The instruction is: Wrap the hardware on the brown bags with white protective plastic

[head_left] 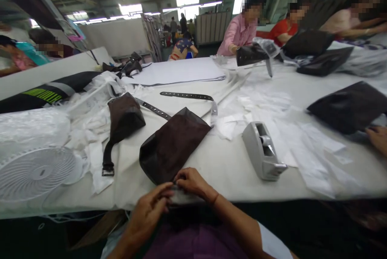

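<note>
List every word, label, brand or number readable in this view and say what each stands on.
Nothing can be read for certain: the neon green lettering on the black bundle is too blurred, and the faint print on the white plastic wrapping is too small to read.

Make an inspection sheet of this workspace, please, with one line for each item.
Surface: long white-covered work table.
Job's things: dark brown bag panel, its lower corner at the table's near edge.
Clutter: grey tape dispenser, white fan, loose white sheets, brown strapped pouch, holed dark belt strap.
Grippers: left hand and right hand together at that corner; exact grip hidden.
Cables: nothing seen.
Surroundings: co-worker in pink shirt across the table, handling a dark bag; factory hall behind.
</note>
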The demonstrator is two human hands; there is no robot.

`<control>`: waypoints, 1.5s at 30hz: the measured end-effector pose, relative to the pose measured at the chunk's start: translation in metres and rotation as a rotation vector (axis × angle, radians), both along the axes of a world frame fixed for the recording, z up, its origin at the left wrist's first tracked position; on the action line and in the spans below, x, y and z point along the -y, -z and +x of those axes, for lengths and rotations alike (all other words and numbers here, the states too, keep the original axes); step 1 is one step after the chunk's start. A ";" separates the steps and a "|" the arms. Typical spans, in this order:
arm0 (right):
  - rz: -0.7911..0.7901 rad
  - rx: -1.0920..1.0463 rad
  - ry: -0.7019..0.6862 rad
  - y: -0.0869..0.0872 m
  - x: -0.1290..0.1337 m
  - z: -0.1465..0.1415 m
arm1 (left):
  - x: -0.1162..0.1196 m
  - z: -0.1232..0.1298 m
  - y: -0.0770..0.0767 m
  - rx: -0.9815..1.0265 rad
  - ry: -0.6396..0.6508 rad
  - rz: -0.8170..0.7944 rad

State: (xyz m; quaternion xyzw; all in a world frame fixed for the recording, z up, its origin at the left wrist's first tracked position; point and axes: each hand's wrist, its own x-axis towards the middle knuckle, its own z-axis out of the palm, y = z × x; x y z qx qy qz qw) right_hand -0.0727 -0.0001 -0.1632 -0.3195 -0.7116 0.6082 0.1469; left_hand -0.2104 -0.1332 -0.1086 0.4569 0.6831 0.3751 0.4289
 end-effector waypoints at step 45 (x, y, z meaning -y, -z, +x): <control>0.082 -0.206 0.477 -0.108 -0.066 0.114 | -0.157 0.097 -0.037 0.419 0.239 0.324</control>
